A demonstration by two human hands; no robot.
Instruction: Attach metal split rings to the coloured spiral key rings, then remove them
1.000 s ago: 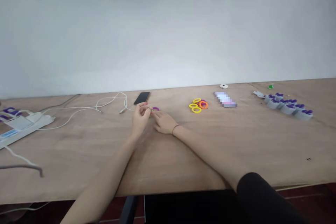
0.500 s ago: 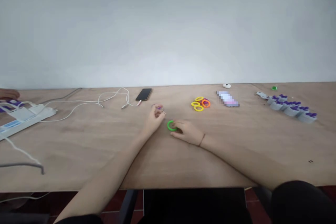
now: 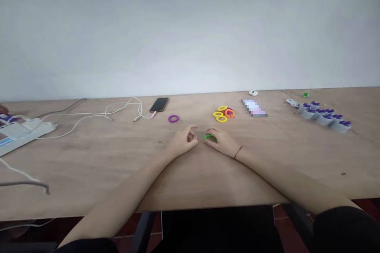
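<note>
Both my hands rest near the middle of the wooden table [image 3: 89, 166]. My right hand [image 3: 222, 142] has its fingers curled on a green coil ring [image 3: 208, 137]. My left hand [image 3: 184, 142] lies just left of it, fingers pinched together near the ring; what they hold is too small to make out. A purple coil ring [image 3: 173, 118] lies alone on the table behind my left hand. Farther back right sits a small heap of yellow and orange coil rings [image 3: 223, 114].
A black phone [image 3: 159, 104] with a white cable [image 3: 118, 112] lies at the back. A white power strip [image 3: 20, 134] sits at the left, with another person's fingers at the far left edge. Grey and purple small parts [image 3: 325, 115] line the back right.
The purple ring has left my left hand and now lies on the table. My right hand drew the green ring nearer, and both hands came together.
</note>
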